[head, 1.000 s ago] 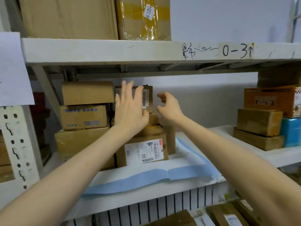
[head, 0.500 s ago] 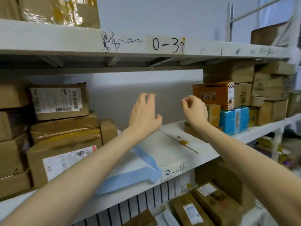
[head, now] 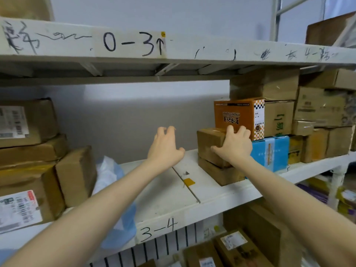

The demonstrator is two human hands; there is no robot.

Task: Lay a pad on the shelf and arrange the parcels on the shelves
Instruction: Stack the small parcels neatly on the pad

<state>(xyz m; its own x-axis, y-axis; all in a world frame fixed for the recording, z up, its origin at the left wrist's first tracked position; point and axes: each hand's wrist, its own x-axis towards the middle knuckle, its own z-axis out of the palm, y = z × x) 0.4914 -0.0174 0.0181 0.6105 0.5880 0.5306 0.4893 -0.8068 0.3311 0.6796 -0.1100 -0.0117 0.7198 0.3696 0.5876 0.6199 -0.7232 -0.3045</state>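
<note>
The right hand (head: 234,146) is on a brown box (head: 208,143) at the right of the shelf (head: 192,191). Its fingers curl over the box's top edge and its thumb lies against the near face, so that grip is clamped on the brown box. The brown box sits on a flat box (head: 219,173), which lies on the bare shelf board. Just behind the hand stands an orange box (head: 234,115), with a blue box (head: 269,153) under it. More cartons (head: 317,112) are stacked further right, the tallest reaching up to the upper shelf (head: 212,52).

The left hand (head: 165,149) hovers over the shelf just left of the brown box, not touching it — fingers loosely bent and spread, the grip apart and holding nothing.

The pad (head: 119,222), light blue, lies on the left part of the shelf. Its near edge hangs over the front lip and its far end is bunched up beside the parcels (head: 32,155). These are stacked at the left, several with white labels; how far the pad runs under them I cannot tell. The pad ends well short of the brown box.

A scrap of yellow tape (head: 189,182) sits on the board beside a seam, between the two forearms. The shelf's front edge reads "3-4"; the upper shelf reads "0-3" with an arrow. Labelled packages (head: 231,245) lie on the level below.
</note>
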